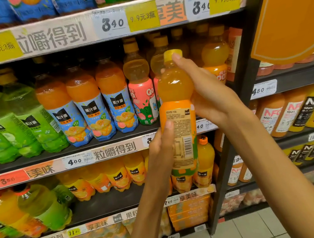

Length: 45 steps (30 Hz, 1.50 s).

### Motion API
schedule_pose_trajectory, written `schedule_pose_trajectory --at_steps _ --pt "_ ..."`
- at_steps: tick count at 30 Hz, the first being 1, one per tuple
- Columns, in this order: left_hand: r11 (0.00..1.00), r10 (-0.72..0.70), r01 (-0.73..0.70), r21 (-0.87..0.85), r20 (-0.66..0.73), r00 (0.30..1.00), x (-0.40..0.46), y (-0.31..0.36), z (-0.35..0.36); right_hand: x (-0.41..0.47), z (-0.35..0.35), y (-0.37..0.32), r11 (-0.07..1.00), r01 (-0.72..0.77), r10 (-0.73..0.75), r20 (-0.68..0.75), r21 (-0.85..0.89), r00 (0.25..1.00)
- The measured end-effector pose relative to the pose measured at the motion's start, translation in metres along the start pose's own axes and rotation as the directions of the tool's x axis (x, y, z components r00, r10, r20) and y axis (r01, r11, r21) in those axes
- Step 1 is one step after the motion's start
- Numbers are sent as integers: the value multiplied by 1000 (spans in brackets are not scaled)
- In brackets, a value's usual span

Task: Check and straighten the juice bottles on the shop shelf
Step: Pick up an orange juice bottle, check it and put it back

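Observation:
An orange juice bottle with a yellow cap is held upright in front of the middle shelf, its back label with a barcode turned toward me. My left hand grips its lower half from the left, thumb on the label. My right hand holds the upper part from the right, with one finger reaching up to the cap. Behind it stand pink-labelled bottles and an orange bottle in the same row.
Blue-labelled orange bottles and green bottles fill the shelf's left part. Larger bottles stand on the shelf below. A black upright post separates a second rack with NFC bottles. An orange sign hangs at upper right.

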State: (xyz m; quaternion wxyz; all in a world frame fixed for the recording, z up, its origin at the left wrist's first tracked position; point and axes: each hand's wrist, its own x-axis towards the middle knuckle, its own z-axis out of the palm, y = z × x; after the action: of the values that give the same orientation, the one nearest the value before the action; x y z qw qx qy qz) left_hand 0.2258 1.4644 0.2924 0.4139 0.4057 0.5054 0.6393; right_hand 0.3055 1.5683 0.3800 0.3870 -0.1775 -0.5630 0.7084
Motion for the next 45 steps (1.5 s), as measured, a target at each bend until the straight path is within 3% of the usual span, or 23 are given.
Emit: schedule_pose_trajectory --at_steps 2,6,9,13,18,22,25,28,36,41,45 --pt "987 -70 77 -138 55 996 0 0 -1 1 -1 0 999 -12 11 48 40 999" --pt "845 -114 302 -442 403 908 -4 1 -2 1 -1 3 983 -60 44 91 176 995" --pt "830 -123 340 -442 449 885 -2 -4 2 3 1 5 974 -77 55 108 215 993" --pt "937 -192 248 -246 229 954 4 -4 -3 2 -5 2 997 9 -9 -3 82 1000" --pt "998 6 -15 59 142 990 11 -20 5 -1 -13 8 982 122 -136 -88 -144 987" --pt "986 97 -107 126 87 991 24 -35 8 -3 -23 15 944 240 -244 12 -228 970" --pt "969 154 -165 186 73 985 40 -38 8 -5 -30 12 833 400 -390 106 -382 915" --pt "938 230 -223 267 8 973 56 -41 10 -2 -38 11 758 473 -486 96 -448 869" --pt "833 370 -296 467 -73 926 80 -51 32 23 -52 6 691 433 -578 -84 -579 812" --pt "846 419 -259 466 -282 863 84 -61 45 36 -56 10 682 397 -575 -114 -615 810" --pt "829 469 -262 494 -358 807 87 -62 52 43 -57 11 660 393 -610 -152 -640 777"
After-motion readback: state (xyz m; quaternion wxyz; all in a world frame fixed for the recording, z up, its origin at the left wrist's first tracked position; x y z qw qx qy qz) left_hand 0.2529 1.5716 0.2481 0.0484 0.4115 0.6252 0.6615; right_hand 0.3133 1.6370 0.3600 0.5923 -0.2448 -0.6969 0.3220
